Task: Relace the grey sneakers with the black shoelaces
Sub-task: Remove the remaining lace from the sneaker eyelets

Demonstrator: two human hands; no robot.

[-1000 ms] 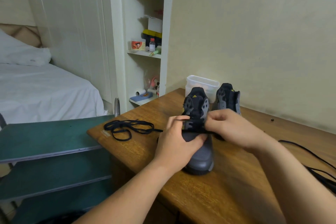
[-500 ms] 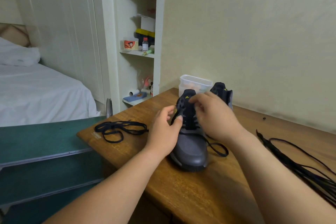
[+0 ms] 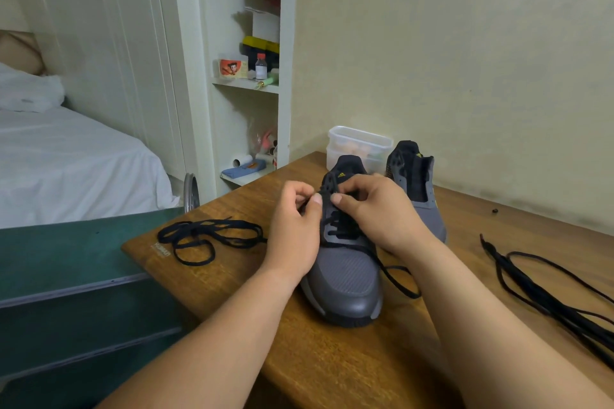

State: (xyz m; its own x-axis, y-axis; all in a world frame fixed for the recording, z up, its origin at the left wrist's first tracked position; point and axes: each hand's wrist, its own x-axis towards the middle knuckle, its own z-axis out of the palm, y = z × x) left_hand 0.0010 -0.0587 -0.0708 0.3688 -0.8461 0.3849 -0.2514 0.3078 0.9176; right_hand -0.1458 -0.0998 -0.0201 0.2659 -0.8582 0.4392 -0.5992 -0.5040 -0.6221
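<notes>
Wooden desk is carrying both grey sneakers. Left hand and right hand are pinching the black shoelace with curled fingers at the near sneaker's upper eyelets. Its lower rows are showing laced; the far sneaker is looking unlaced.

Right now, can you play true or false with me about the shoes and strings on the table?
1. The left hand and right hand are both at the near sneaker. True.
2. The far sneaker is on the floor. False: it stands on the table, behind the near one.
3. A loose lace lies left of the hands. True.
4. The plastic tub sits on the bed. False: it is on the table, behind the sneakers.
5. The near sneaker has no lace. False: a threaded lace crosses its eyelets.
6. A bundle of laces lies on the right. True.
</notes>
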